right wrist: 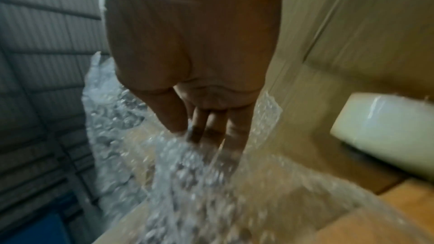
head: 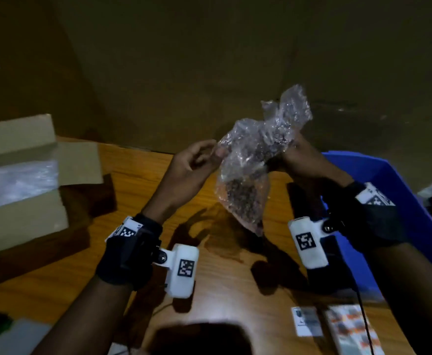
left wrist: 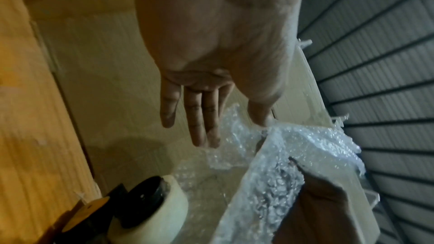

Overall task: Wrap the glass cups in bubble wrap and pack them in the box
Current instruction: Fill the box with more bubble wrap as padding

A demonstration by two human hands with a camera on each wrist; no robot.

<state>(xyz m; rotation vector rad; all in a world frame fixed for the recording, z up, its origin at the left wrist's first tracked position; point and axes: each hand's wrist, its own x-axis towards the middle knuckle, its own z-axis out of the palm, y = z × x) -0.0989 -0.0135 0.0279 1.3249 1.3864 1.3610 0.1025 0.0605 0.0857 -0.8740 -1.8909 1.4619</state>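
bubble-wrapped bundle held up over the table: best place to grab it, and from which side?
Probably the bulging lower half of the bubble-wrap bundle, cupped from below. The wrap there looks filled and rounded, while the top is only a loose crumpled tail. The right hand grips near the neck and the left hand pinches an edge.

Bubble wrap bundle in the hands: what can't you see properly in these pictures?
- Bubble wrap bundle, head view: its contents hide behind crinkled wrap in dim light, so no glass cup can be confirmed.
- Right hand, head view: its fingers are behind the bundle; the right wrist view is blurred.
- Cardboard box, head view: cut off by the left edge.
- Cards, head view: print too blurred to read.
- Tape roll, left wrist view: partly hidden behind its dispenser.
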